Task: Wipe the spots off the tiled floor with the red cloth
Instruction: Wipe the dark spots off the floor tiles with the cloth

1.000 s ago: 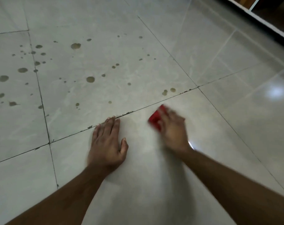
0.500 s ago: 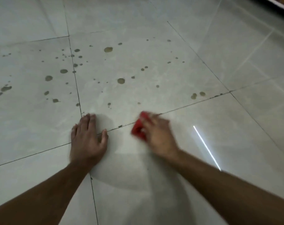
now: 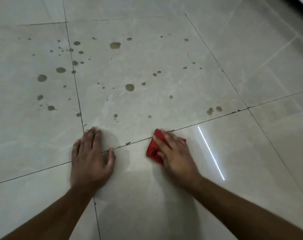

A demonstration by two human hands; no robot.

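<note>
One red cloth (image 3: 153,149), bunched up, lies on the tiled floor (image 3: 164,196) right at the grout line (image 3: 207,121) nearest the person, with the right hand (image 3: 175,153) laid on top of it, fingers stretched forward and pressing it down rather than curling round it. Just beside it, well apart from the cloth, the left hand (image 3: 91,158) rests flat with fingers spread, propping the person up. Beyond the grout line the next tiles carry many brown spots (image 3: 129,87), none touching the cloth. Judging from this, the wiping is at an early stage: the near tile looks clean and the spotted tiles remain. The next move calls for pushing the cloth forward across the line, the closest marks being the small ones (image 3: 149,116) just past it
</note>
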